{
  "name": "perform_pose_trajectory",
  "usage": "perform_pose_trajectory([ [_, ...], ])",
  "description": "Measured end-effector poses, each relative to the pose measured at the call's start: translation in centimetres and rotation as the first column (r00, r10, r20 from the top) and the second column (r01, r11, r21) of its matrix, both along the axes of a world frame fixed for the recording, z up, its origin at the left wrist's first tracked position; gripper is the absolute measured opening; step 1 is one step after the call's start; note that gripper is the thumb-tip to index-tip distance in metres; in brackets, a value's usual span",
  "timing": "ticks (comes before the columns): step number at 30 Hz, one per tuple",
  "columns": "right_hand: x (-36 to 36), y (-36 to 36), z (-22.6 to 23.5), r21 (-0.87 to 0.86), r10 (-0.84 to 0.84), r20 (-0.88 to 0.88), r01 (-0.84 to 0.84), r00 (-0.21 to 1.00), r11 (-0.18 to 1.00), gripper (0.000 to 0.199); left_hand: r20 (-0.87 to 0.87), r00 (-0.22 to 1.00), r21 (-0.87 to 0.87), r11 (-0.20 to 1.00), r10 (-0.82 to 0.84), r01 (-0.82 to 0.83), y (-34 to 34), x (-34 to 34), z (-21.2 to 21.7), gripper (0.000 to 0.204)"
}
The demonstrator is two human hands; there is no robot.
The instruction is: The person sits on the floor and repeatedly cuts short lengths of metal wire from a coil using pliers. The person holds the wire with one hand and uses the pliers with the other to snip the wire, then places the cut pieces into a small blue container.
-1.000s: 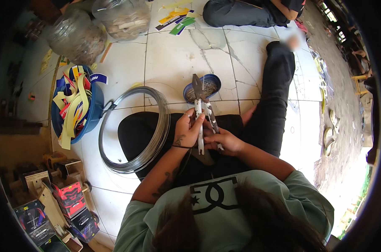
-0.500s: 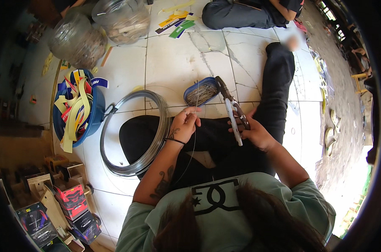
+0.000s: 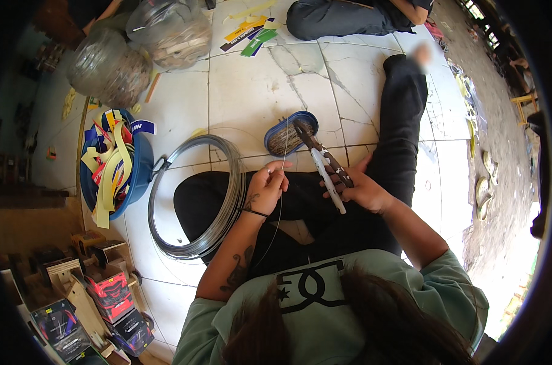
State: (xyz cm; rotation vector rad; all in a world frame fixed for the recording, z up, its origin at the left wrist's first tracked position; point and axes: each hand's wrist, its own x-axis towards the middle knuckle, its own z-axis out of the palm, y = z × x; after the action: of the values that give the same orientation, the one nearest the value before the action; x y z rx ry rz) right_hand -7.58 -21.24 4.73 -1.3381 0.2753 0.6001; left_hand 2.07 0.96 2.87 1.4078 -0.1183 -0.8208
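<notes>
My left hand [image 3: 268,187] pinches a thin metal wire [image 3: 281,210], which rises above the fingers and bends down toward my lap. Beside it, a large coil of wire [image 3: 157,226] rests on the floor and against my folded leg. In my right hand [image 3: 366,190] is a pair of pliers [image 3: 320,163] with one whitish, worn handle and one brown one. The jaws point up and left, close to the upright wire; whether they touch it I cannot tell. Behind them is a blue oval tray [image 3: 267,148] of short thin metal pieces.
A blue basin [image 3: 143,167] full of coloured strips stands at left. Two clear containers [image 3: 108,70] sit beyond it. Boxes [image 3: 111,298] lie at lower left. Loose strips [image 3: 247,36] lie on the tiles near another person's leg [image 3: 331,21]. Sandals [image 3: 484,191] are at right.
The pliers' jaws have swung left toward the wire, and my right hand has shifted slightly left. My left hand keeps its pinch. The whole view has moved a little.
</notes>
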Motion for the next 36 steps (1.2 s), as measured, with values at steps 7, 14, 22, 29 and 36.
perform_pose_trajectory([
  [7, 0.1, 0.5, 0.0, 0.134, -0.062, -0.059, 0.07, 0.996, 0.989, 0.062, -0.017, 1.0, -0.01, 1.0, -0.022, 0.021, 0.2, 0.0, -0.1, 0.023],
  [14, -0.2, 0.4, -0.5, 0.043, -0.065, -0.003, 0.065, 0.998, 0.997, 0.056, -0.022, 1.0, -0.023, 1.0, -0.017, 0.017, 0.1, -0.1, -0.4, 0.023],
  [22, -0.2, -0.5, -0.6, -0.219, 0.045, 0.051, -0.032, 0.998, 0.975, 0.057, -0.044, 0.999, -0.021, 1.0, -0.024, 0.023, 0.0, 0.0, -0.5, 0.023],
  [29, 0.2, -0.5, -0.1, -0.285, 0.128, 0.134, -0.086, 0.983, 0.955, 0.066, 0.0, 0.999, 0.026, 0.999, -0.043, 0.043, -0.1, -0.1, -0.7, 0.024],
  [36, 0.7, -0.3, 0.9, -0.531, 0.246, 0.177, -0.118, 0.953, 0.839, 0.067, 0.192, 0.974, 0.213, 0.974, -0.122, 0.079, -0.2, -0.3, -1.1, 0.025],
])
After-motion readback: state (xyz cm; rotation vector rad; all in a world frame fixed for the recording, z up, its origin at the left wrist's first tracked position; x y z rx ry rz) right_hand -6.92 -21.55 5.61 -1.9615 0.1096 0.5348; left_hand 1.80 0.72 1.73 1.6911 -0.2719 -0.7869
